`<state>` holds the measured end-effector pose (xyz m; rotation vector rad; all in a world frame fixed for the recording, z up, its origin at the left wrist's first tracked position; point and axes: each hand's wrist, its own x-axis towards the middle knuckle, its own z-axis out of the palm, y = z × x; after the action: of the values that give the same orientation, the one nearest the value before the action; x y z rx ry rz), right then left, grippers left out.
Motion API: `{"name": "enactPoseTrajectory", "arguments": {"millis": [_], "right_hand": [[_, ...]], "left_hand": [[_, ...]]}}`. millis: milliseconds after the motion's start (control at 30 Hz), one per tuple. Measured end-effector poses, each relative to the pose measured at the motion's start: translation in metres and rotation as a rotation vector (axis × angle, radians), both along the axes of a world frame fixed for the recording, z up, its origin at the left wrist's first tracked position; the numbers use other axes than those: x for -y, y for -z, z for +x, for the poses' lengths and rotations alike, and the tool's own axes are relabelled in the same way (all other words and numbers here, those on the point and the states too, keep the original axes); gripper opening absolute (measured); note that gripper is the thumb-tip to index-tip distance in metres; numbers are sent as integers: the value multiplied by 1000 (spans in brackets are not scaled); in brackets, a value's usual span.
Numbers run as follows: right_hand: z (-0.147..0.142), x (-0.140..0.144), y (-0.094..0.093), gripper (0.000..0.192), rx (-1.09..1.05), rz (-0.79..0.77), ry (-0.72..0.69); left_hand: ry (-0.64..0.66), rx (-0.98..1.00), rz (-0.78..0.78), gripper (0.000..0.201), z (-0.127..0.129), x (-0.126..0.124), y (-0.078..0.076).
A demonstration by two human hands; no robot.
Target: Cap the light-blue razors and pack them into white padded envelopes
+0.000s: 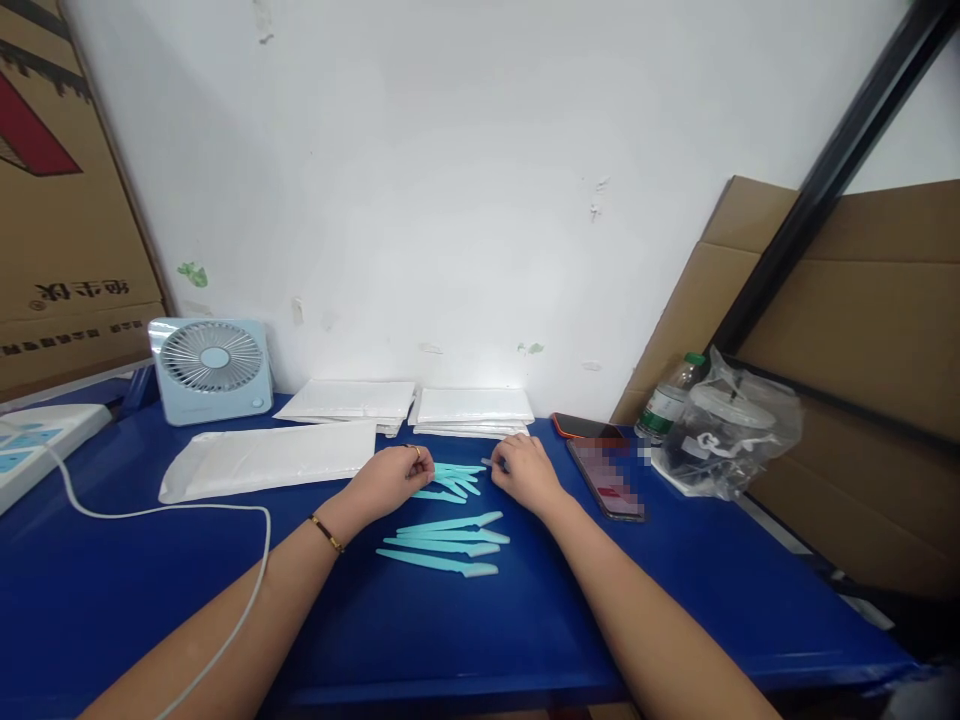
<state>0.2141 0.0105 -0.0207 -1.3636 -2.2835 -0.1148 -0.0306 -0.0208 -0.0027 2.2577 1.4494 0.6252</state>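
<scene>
Left hand [394,473]: resting on the blue table [525,620], fingers curled narrow, tips on the near end of a loose bunch of teal razors [454,480]; whether any one of them is pinched I cannot tell. A ring on one finger, a thin bracelet [327,533] at the wrist.

Right hand [525,472]: on the table just to the right of the same bunch, fingers bent close together, a pale razor tip [487,462] showing at its fingertips; a firm grip cannot be made out.

Between the two hands: the loose bunch, fanned, blades pointing toward the right hand.

Nearer the person than both hands: a row of three teal razors [446,545], lying roughly parallel, white ends to the right.

Beyond the left hand: a long white padded envelope [262,460], lying flat; behind it a small pale-blue desk fan [211,368] and a white cable [150,512] looping across the table.

Beyond both hands, against the wall: two stacks of white packets [420,405].

Right of the right hand: a phone [609,480], screen up, a second phone [583,426] behind it; further right a plastic bottle [664,402] and a clear bag holding a lidded cup [731,425].
</scene>
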Motion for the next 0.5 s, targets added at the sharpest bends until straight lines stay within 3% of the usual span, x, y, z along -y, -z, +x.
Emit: {"name": "enactPoseTrajectory", "arguments": {"millis": [300, 400, 500], "right_hand": [[18, 0, -3, 25, -939, -437, -241], [15, 2, -3, 26, -1018, -438, -278], [10, 5, -3, 24, -960, -377, -289]], "left_hand": [[18, 279, -158, 31, -1, -6, 3], [29, 308, -184, 31, -1, -7, 4], [33, 327, -203, 32, 0, -7, 3]]}}
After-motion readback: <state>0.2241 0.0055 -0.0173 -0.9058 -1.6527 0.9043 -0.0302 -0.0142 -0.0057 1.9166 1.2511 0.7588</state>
